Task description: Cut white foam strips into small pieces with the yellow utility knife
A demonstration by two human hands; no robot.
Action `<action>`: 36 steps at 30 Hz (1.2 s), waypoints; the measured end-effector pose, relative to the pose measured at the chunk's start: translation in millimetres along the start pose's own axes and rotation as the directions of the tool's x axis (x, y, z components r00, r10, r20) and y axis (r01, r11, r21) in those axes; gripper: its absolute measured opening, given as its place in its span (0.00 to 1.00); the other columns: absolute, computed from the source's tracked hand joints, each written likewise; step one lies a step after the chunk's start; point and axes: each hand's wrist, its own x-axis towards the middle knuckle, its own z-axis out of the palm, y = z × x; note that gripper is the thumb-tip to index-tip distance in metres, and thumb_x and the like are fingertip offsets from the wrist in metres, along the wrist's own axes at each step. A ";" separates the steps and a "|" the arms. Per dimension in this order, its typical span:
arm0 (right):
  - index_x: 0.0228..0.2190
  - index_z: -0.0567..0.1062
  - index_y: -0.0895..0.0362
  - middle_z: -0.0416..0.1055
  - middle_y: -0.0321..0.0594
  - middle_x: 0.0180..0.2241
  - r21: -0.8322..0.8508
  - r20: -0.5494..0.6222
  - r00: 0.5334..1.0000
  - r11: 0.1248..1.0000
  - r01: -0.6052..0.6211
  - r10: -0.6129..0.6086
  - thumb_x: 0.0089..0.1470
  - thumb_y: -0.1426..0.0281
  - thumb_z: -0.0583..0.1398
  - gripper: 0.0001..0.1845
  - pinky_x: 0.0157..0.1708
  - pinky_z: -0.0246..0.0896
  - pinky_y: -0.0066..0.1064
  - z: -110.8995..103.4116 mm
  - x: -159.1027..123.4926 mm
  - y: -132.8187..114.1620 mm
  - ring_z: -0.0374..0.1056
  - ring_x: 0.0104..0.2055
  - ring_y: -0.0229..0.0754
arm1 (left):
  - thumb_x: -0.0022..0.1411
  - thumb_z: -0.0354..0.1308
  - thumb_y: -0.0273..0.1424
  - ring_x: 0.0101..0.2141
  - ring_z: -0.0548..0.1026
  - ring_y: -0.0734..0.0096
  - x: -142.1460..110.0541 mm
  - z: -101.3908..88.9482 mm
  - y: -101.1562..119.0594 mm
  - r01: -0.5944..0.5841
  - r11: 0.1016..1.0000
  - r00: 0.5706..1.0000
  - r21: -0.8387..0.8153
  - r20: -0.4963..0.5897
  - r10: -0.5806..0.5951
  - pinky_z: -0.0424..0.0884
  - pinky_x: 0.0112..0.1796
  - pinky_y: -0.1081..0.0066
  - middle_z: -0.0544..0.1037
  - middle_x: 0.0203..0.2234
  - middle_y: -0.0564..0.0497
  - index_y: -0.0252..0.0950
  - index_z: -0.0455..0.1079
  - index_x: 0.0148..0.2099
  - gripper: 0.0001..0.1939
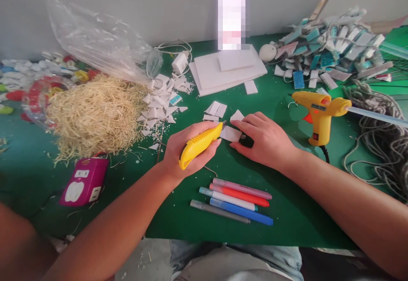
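My left hand [174, 153] is closed around a yellow box cutter [200, 146], its blade tip at the left end of a small white foam board piece [230, 134]. The thumb and fingers of my right hand [267, 138] hold that piece on the green table from its right side. Under my right fingertips, a second white scrap [237, 115] lies just behind it. A few cut white pieces [216, 109] rest a little farther back. Larger white foam sheets [210, 75] are stacked toward the wall.
Several markers [239, 200] lie near the front edge. On the right stand a yellow hot glue gun [320, 117] and tangled grey cord [379, 132]. Straw-like shreds [98, 115], white offcuts [159, 104], a pink power socket [84, 182] and a clear plastic bag [105, 38] occupy the left.
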 end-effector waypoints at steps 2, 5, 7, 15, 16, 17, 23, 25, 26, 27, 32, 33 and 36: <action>0.50 0.80 0.63 0.77 0.51 0.39 -0.003 0.000 1.000 1.000 -0.029 0.029 0.59 0.59 0.64 0.24 0.40 0.71 0.42 -0.5 0.2 -1.9 0.68 0.40 0.51 | 0.66 0.63 0.31 0.36 0.85 0.68 0.5 -0.2 -0.2 -0.020 1.000 1.000 0.003 -0.002 0.020 0.83 0.41 0.74 0.86 0.42 0.48 0.37 0.75 0.50 0.11; 0.46 0.82 0.62 0.77 0.50 0.38 -0.018 -0.002 0.998 0.998 -0.058 0.058 0.59 0.57 0.64 0.23 0.38 0.71 0.41 -0.5 0.6 -4.2 0.68 0.39 0.50 | 0.66 0.64 0.30 0.36 0.85 0.69 1.5 -0.6 -0.1 -0.035 0.999 0.999 -0.001 -0.004 0.035 0.83 0.41 0.75 0.86 0.42 0.49 0.37 0.74 0.50 0.11; 0.44 0.82 0.62 0.77 0.50 0.37 -0.031 -0.010 0.999 0.999 -0.045 0.044 0.59 0.59 0.64 0.20 0.37 0.70 0.41 -0.2 0.8 -4.5 0.68 0.38 0.50 | 0.65 0.64 0.29 0.36 0.85 0.69 1.8 -0.8 0.0 -0.044 0.999 0.999 -0.001 -0.001 0.044 0.82 0.41 0.76 0.86 0.41 0.48 0.37 0.74 0.50 0.11; 0.41 0.83 0.61 0.76 0.48 0.34 -0.046 -0.054 0.998 0.999 0.015 -0.017 0.62 0.62 0.61 0.16 0.33 0.67 0.37 -1.2 1.0 -4.2 0.66 0.36 0.47 | 0.66 0.63 0.29 0.36 0.85 0.70 1.8 1.6 -0.4 -0.069 0.997 0.998 0.013 0.007 0.069 0.82 0.40 0.77 0.86 0.41 0.50 0.38 0.72 0.50 0.11; 0.40 0.83 0.61 0.76 0.47 0.33 -0.055 -0.061 0.998 0.998 0.019 -0.023 0.62 0.62 0.61 0.16 0.33 0.67 0.37 -1.1 1.0 -4.8 0.66 0.36 0.47 | 0.66 0.64 0.29 0.36 0.85 0.71 1.7 1.8 -0.4 -0.074 0.997 0.997 0.014 0.005 0.074 0.82 0.40 0.77 0.86 0.40 0.50 0.37 0.72 0.50 0.11; 0.39 0.83 0.61 0.75 0.47 0.33 -0.063 -0.063 0.998 0.998 0.020 -0.024 0.62 0.63 0.62 0.15 0.32 0.66 0.36 -0.9 1.1 -5.5 0.66 0.35 0.46 | 0.66 0.64 0.29 0.35 0.85 0.71 1.7 1.8 -0.3 -0.079 0.997 0.997 0.017 0.004 0.079 0.81 0.40 0.78 0.86 0.40 0.49 0.37 0.72 0.50 0.11; 0.37 0.82 0.60 0.75 0.47 0.32 -0.090 -0.036 0.999 0.996 0.002 -0.005 0.62 0.64 0.61 0.13 0.33 0.64 0.36 1.8 1.1 -7.2 0.65 0.36 0.47 | 0.66 0.63 0.28 0.35 0.85 0.71 1.9 0.2 0.6 -0.093 0.994 0.996 0.050 0.004 0.093 0.82 0.40 0.78 0.86 0.40 0.49 0.37 0.72 0.50 0.11; 0.37 0.82 0.60 0.75 0.47 0.32 -0.085 -0.028 1.000 0.996 -0.002 0.000 0.62 0.64 0.61 0.14 0.33 0.64 0.36 2.2 1.0 -6.8 0.65 0.36 0.47 | 0.66 0.64 0.28 0.35 0.85 0.71 2.2 0.0 0.8 -0.097 0.994 0.995 0.041 0.005 0.097 0.81 0.40 0.78 0.86 0.40 0.49 0.36 0.72 0.50 0.10; 0.37 0.82 0.60 0.75 0.47 0.33 -0.083 -0.025 1.000 0.997 -0.003 0.001 0.62 0.64 0.61 0.14 0.34 0.64 0.36 2.2 1.0 -6.6 0.65 0.36 0.47 | 0.66 0.64 0.28 0.35 0.85 0.71 2.3 0.1 0.8 -0.097 0.995 0.995 0.038 0.007 0.097 0.81 0.40 0.78 0.86 0.40 0.49 0.36 0.72 0.50 0.10; 0.37 0.82 0.60 0.75 0.47 0.33 -0.081 -0.025 1.000 0.997 -0.004 0.002 0.62 0.64 0.60 0.13 0.34 0.64 0.36 2.2 0.9 -6.3 0.65 0.36 0.47 | 0.66 0.64 0.28 0.35 0.85 0.71 2.3 0.2 0.8 -0.098 0.994 0.995 0.038 0.007 0.098 0.81 0.40 0.78 0.86 0.40 0.49 0.36 0.72 0.50 0.11; 0.37 0.82 0.59 0.74 0.47 0.33 -0.085 -0.020 1.000 0.996 -0.001 -0.001 0.62 0.64 0.60 0.13 0.34 0.63 0.36 2.6 1.2 -5.7 0.64 0.36 0.46 | 0.66 0.64 0.28 0.34 0.85 0.72 2.4 0.2 0.7 -0.109 0.994 0.994 0.033 0.004 0.109 0.81 0.38 0.79 0.86 0.39 0.49 0.35 0.72 0.49 0.10; 0.37 0.82 0.59 0.74 0.47 0.33 -0.084 -0.016 1.000 0.996 -0.004 0.002 0.62 0.64 0.60 0.13 0.34 0.63 0.36 2.8 1.3 -5.8 0.64 0.36 0.46 | 0.66 0.64 0.28 0.33 0.85 0.73 2.5 0.0 0.9 -0.112 0.993 0.994 0.029 0.003 0.112 0.81 0.38 0.80 0.86 0.38 0.49 0.35 0.72 0.49 0.10; 0.36 0.82 0.59 0.74 0.47 0.34 -0.081 0.002 1.000 0.997 -0.018 0.019 0.62 0.64 0.60 0.13 0.34 0.63 0.36 3.1 1.5 -6.0 0.64 0.36 0.46 | 0.66 0.64 0.28 0.34 0.85 0.72 2.9 -0.7 1.5 -0.117 0.992 0.993 0.036 -0.001 0.117 0.81 0.39 0.79 0.86 0.39 0.49 0.35 0.72 0.49 0.10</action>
